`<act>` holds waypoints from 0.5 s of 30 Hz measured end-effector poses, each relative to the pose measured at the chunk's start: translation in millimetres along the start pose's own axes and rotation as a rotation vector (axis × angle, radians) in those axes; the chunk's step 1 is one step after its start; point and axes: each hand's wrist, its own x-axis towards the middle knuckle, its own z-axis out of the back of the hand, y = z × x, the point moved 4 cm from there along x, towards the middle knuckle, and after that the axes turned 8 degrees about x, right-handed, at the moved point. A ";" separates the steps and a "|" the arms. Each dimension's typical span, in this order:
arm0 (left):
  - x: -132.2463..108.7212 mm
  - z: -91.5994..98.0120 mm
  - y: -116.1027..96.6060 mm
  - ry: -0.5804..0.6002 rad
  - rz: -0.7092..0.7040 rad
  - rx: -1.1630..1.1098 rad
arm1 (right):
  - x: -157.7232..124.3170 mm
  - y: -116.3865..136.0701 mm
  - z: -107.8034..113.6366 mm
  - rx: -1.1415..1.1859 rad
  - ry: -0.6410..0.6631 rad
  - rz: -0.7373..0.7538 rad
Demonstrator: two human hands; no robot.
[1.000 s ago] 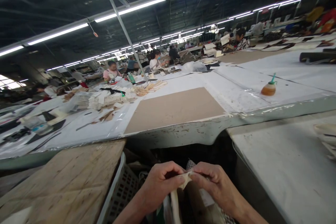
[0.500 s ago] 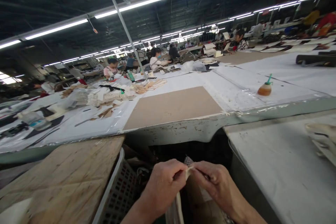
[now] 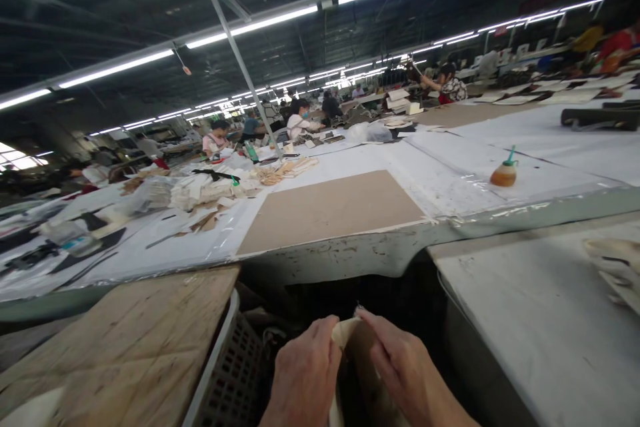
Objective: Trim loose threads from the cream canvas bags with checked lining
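Low in the head view, my left hand (image 3: 305, 373) and my right hand (image 3: 400, 367) are closed side by side on a cream-coloured piece of material (image 3: 345, 332). Its top edge shows between my thumbs, and the rest hangs down between my wrists, mostly hidden. Both hands are held over the dark gap between the tables, in front of the brown board (image 3: 330, 210).
A wooden board (image 3: 120, 340) lies at left over a white slatted crate (image 3: 225, 367). A grey table (image 3: 540, 320) with cream pieces (image 3: 615, 267) is at right. On the long white table: an amber glue bottle (image 3: 504, 172), piles of cut pieces (image 3: 200, 190). Several workers sit far back.
My hands have dropped lower in view and turned, so the backs face the camera. The cream piece is folded in closer between them. The checked fabric behind it is no longer visible.
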 end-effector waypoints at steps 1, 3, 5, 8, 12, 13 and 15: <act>-1.2 -1.6 1.0 -0.002 -0.012 -0.027 | -0.5 -0.3 -0.1 0.008 -0.001 -0.007; -3.4 -3.4 2.5 -0.032 -0.055 -0.126 | -0.1 -0.6 3.3 0.029 -0.005 -0.029; -6.1 -4.4 2.2 -0.069 -0.095 -0.250 | 2.7 -0.8 10.0 0.049 0.015 -0.066; -10.7 -6.0 -4.1 -0.082 -0.138 -0.462 | 10.3 -1.3 22.6 0.061 0.079 -0.119; -11.1 -7.2 -9.9 0.005 -0.148 -0.698 | 16.9 -5.0 39.6 0.112 0.143 -0.042; -9.4 -7.5 -6.9 0.031 -0.126 -0.764 | 15.6 -9.0 45.0 0.145 0.135 -0.030; -4.4 -7.6 6.2 0.038 -0.054 -0.892 | 7.7 -22.3 59.4 0.217 0.072 -0.049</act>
